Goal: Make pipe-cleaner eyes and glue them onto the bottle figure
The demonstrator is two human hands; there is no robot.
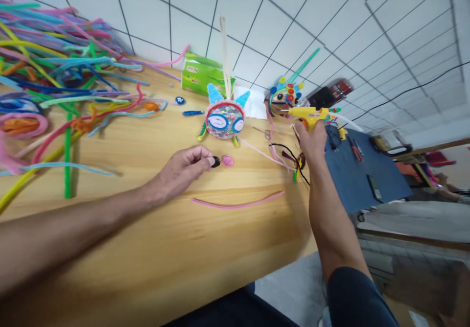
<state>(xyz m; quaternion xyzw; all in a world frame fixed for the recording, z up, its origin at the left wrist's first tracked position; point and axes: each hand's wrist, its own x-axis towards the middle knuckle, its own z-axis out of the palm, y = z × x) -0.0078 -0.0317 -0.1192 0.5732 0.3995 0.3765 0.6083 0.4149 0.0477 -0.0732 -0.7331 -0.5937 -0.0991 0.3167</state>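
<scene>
My left hand (189, 168) pinches a small black disc (216, 161) between thumb and fingertips, just above the wooden table. Beside it lies a pink coiled disc (228, 160). My right hand (312, 136) is closed around a yellow glue gun (307, 114), whose nozzle points left. Behind the left hand stands a round craft figure (223, 121) with blue ears, pink-and-blue eyes and a pale stick rising behind it. A single pink pipe cleaner (238, 205) lies across the table in front of both hands.
A heap of colourful pipe cleaners (66, 72) fills the left. A green tissue pack (201, 75) and another decorated figure (284, 94) stand along the tiled wall. Scissors (264, 132) lie near the middle. Tools rest on a blue-grey mat (345, 175) at the right.
</scene>
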